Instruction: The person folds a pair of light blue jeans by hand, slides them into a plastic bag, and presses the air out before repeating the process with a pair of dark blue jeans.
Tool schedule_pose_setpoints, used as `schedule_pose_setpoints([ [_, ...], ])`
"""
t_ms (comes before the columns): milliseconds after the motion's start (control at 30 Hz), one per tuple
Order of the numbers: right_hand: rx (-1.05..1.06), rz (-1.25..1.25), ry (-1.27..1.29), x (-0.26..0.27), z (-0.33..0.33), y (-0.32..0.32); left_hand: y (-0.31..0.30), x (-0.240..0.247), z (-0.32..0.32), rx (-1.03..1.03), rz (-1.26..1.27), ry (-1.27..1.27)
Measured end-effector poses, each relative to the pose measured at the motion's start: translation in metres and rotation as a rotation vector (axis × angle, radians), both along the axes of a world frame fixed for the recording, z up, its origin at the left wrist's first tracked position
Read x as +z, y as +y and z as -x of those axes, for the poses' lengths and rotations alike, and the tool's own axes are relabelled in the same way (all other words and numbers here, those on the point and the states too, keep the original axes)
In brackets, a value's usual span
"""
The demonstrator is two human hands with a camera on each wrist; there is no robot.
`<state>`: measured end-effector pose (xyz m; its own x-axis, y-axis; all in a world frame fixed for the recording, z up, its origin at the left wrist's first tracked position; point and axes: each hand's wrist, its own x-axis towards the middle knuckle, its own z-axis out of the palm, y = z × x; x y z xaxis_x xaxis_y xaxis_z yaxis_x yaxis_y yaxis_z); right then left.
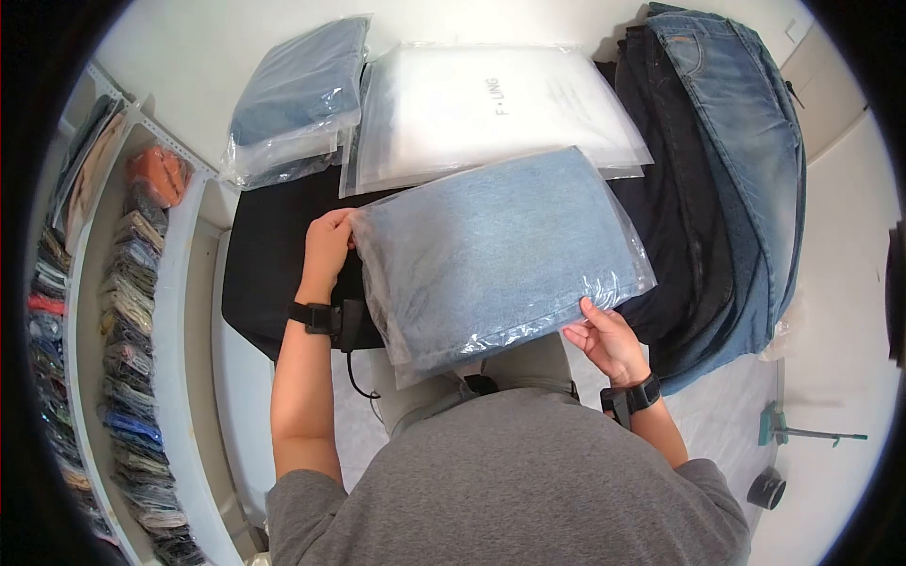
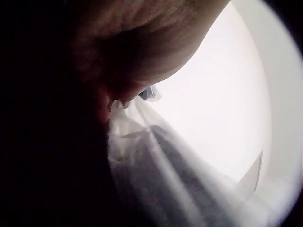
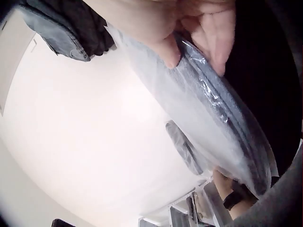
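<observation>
A folded pair of light blue jeans [image 1: 510, 255] lies inside a clear plastic bag [image 1: 382, 283], held up in front of the body in the head view. My left hand [image 1: 328, 247] grips the bag's upper left corner, and in the left wrist view the plastic [image 2: 142, 146] is drawn into creases below that hand. On the lower right edge, my right hand [image 1: 607, 341] pinches the bagged jeans, thumb on the upper face and fingers beneath. The right wrist view shows the right hand's thumb [image 3: 165, 49] against the bag, with the layered denim edge-on.
Behind the bag, a stack of frosted plastic bags [image 1: 453, 113] lies on the black-covered table [image 1: 269, 255]. Bagged jeans [image 1: 302, 85] are piled at the back left. Unbagged jeans [image 1: 746, 141] drape over the right side. Shelves [image 1: 179, 311] packed with bagged clothes stand left.
</observation>
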<state>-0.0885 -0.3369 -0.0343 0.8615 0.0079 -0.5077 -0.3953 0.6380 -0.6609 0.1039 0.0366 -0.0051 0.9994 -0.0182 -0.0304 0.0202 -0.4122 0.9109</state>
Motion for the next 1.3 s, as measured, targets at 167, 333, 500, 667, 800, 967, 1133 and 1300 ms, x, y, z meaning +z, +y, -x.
schedule_pose_setpoints([
  [167, -0.031, -0.004, -0.019, 0.006, -0.001, 0.007, 0.013, 0.013, 0.000, -0.025, 0.573, 0.264],
  [333, -0.065, 0.059, -0.049, -0.015, -0.001, 0.010, 0.017, 0.027, 0.006, -0.220, 0.572, 0.615],
  [500, -0.068, 0.106, -0.076, -0.004, -0.001, 0.016, 0.017, 0.016, 0.047, -0.324, 0.613, 0.749],
  [667, -0.005, 0.090, -0.109, 0.009, -0.005, 0.015, -0.020, 0.021, 0.075, -0.262, 0.727, 0.660],
  [800, 0.067, -0.096, -0.168, 0.017, -0.007, 0.011, -0.028, 0.027, 0.082, -0.242, 0.817, 0.665],
  [967, -0.013, 0.105, -0.218, 0.025, -0.009, 0.012, -0.043, 0.028, 0.097, -0.270, 0.806, 0.435],
  [1133, 0.028, 0.177, -0.392, 0.083, -0.025, 0.015, -0.043, 0.050, 0.110, -0.221, 0.878, 0.282],
  [1300, 0.152, 0.243, -0.578, 0.155, -0.097, 0.039, -0.026, 0.098, 0.099, -0.081, 0.959, 0.005],
])
